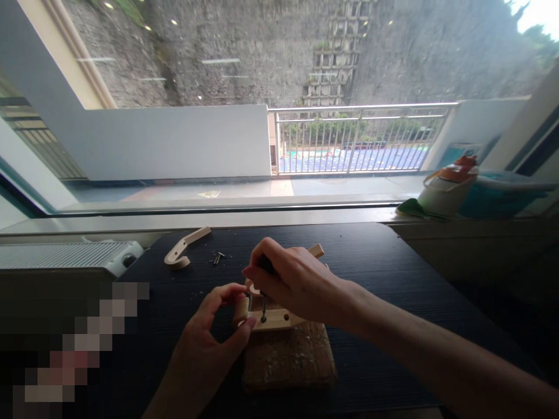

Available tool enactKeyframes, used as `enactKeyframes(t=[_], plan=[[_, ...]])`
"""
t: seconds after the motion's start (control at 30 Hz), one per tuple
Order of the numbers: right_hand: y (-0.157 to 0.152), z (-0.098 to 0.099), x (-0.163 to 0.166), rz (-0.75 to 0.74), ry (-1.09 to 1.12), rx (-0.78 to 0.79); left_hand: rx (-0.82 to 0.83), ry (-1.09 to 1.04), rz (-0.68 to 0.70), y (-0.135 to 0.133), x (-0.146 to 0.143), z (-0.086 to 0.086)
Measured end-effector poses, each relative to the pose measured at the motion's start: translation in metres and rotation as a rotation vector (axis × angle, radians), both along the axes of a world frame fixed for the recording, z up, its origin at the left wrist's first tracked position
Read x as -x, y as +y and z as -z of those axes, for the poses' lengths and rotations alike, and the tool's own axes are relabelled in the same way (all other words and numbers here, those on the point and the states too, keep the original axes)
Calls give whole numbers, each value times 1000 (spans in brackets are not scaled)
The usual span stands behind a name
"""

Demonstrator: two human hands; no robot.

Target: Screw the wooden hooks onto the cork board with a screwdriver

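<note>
My right hand (292, 273) is wrapped round a screwdriver (264, 305), its handle mostly hidden by the fingers. The shaft points down with its tip at a hole in a pale J-shaped wooden piece (274, 319). My left hand (213, 326) pinches the curved end of this piece between thumb and fingers. Under it lies a worn brown wooden block (288, 361) with a pitted top. Part of another pale wooden piece (317, 251) shows behind my right hand. Farther left lie a similar hook-shaped piece (177, 251) with holes and a few screws (218, 258).
The dark table (375, 262) stands against a window sill (271, 218). A radiator (74, 256) is at the left. On the sill at the right stand a pale bottle with an orange top (452, 186) and a teal container (502, 195). The lower left corner is pixelated.
</note>
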State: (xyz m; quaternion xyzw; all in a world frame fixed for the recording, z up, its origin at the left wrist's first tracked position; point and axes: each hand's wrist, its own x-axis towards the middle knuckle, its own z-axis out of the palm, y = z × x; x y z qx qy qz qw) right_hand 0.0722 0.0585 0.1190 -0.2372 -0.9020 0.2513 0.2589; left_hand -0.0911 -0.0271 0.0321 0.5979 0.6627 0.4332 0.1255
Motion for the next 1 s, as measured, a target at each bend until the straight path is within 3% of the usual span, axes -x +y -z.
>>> enactKeyframes(t=[0.47,0.63,0.87,1.0], plan=[[-3,1,1,31,-30,-11,122,-415,104,11,-13,-1],[0,1,0,-56,-14,-16,149,-272,177,10,-9,2],[3,4,-1,-89,-13,-57,99,-133,111,11,-14,1],[2,4,-3,-96,-16,-65,98,-164,92,11,-16,5]])
